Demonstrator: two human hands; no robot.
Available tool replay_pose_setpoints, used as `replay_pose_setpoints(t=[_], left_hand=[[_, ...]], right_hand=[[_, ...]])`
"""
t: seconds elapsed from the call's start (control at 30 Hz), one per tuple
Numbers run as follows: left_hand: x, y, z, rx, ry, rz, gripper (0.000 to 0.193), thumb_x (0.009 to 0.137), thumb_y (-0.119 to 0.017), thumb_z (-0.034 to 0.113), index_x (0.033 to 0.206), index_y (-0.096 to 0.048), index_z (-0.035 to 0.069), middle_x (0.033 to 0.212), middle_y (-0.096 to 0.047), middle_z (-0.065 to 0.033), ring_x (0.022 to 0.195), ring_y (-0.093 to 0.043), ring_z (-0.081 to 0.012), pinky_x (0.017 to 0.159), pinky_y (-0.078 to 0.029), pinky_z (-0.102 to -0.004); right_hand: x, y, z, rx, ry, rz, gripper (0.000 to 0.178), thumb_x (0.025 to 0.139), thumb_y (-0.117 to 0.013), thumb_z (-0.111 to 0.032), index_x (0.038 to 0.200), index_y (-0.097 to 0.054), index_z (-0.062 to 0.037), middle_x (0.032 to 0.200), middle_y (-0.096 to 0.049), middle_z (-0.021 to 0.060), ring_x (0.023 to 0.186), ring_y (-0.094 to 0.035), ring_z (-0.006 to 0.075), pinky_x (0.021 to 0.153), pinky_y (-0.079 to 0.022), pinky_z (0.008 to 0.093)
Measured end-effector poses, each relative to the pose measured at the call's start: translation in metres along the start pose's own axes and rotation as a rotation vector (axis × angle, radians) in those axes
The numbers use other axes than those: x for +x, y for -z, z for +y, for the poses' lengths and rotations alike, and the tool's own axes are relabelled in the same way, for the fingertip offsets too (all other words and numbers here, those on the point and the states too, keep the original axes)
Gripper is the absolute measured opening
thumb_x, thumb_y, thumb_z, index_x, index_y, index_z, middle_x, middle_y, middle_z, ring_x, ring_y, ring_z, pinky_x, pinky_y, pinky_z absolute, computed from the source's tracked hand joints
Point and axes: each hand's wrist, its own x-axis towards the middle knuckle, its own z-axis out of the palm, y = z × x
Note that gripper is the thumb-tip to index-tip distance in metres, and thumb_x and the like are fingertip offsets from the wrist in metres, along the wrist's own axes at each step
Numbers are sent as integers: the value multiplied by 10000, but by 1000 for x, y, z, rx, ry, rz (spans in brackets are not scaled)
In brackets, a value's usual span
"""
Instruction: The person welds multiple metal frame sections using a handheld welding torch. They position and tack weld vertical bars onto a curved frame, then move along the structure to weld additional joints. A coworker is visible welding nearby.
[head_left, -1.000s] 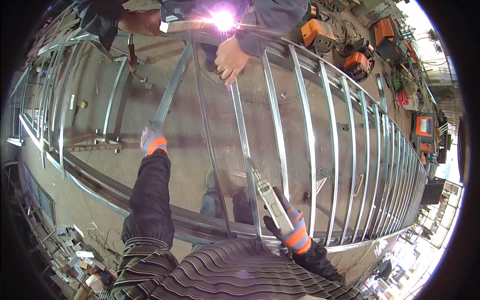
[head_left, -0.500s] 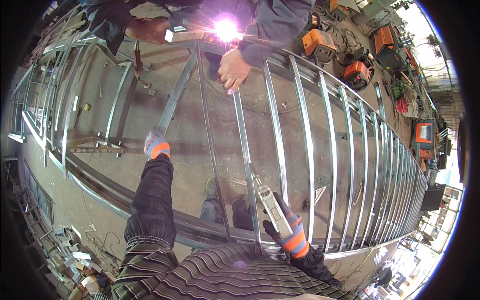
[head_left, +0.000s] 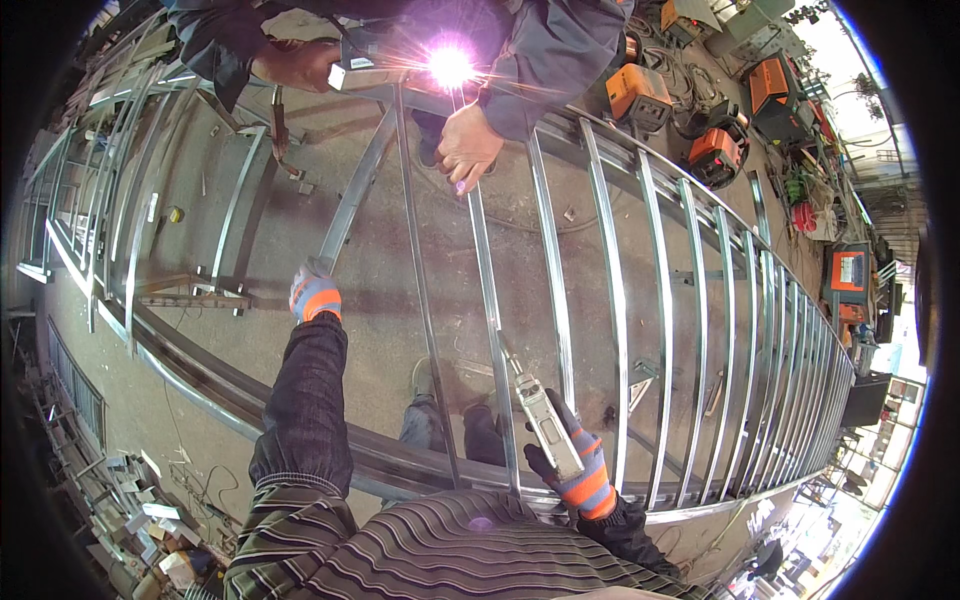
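My left hand (head_left: 315, 290), in a grey and orange glove, is closed round the near end of a slanting metal bar (head_left: 358, 190). In my right hand (head_left: 583, 470), gloved alike, is a boxy pale-grey handheld tool (head_left: 546, 420) with a thin tip pointing away from me. Its tip lies close beside a shiny upright bar (head_left: 486, 265) of a long metal frame; whether they touch I cannot tell. Across the frame, a co-worker's bare hand (head_left: 468, 145) is on the far end of that bar. Glare from a bright welding arc (head_left: 450, 68) hides the joint there.
The frame's near rail (head_left: 200, 385) crosses before my body, and many-barred framework stretches right. Orange machines (head_left: 638, 97) and coiled cables (head_left: 690, 75) stand at the far right. More metal frames (head_left: 90, 215) are at left. Boxes and clutter (head_left: 150, 535) fill the lower left.
Almost nothing differs; the view has shifted very slightly. Both my hands keep their holds, and the arc still burns at the far rail.
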Motion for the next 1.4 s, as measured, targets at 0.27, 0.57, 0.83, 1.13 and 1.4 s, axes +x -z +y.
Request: replay_pose_setpoints(t=[0.27, 0.57, 0.83, 1.13, 1.4], left_hand=[[1, 2, 2, 3, 18, -17, 496, 1050, -412, 470, 1102, -717, 82, 1060, -739, -184, 998, -705, -393, 861, -551, -505], [-1, 4, 2, -8, 10, -10, 500, 1056, -400, 472, 1068, -710, 80, 1028, -737, -186, 967, -704, -399, 839, -550, -507], [0, -6, -3, -14, -7, 26, 472, 1050, -419, 455, 1021, -702, 78, 1000, -736, -187, 948, -703, -400, 822, -549, -509], [-1, -8, -4, 4, -41, 61, 486, 1053, -414, 456, 954, -706, 80, 952, -733, -188, 911, -708, -391, 794, -553, -504], [0, -3, -1, -20, -1, 9, 485, 1052, -416, 465, 1022, -700, 73, 1006, -736, -185, 959, -704, -393, 833, -551, -506]], right_hand=[[0, 0, 0, 50, -19, -21, 819, 852, -747, -75, 1565, -349, -19, 1281, -684, 155, 1116, -706, 230, 928, -546, 341], [-1, 0, -2, 48, 35, 5, 787, 878, -743, -89, 1561, -360, -15, 1324, -668, 150, 1142, -690, 216, 951, -538, 330], [-2, -2, -4, 88, -34, -6, 812, 863, -753, -68, 1569, -355, -23, 1254, -700, 139, 1096, -693, 191, 912, -544, 313], [-1, -2, -4, 93, -6, -6, 768, 887, -747, -193, 1529, -374, 5, 1237, -681, 241, 1041, -705, 405, 829, -576, 398], [0, 0, 0, -4, 30, -21, 814, 873, -761, -192, 1548, -346, -4, 1267, -671, 220, 1026, -709, 393, 831, -577, 398]])
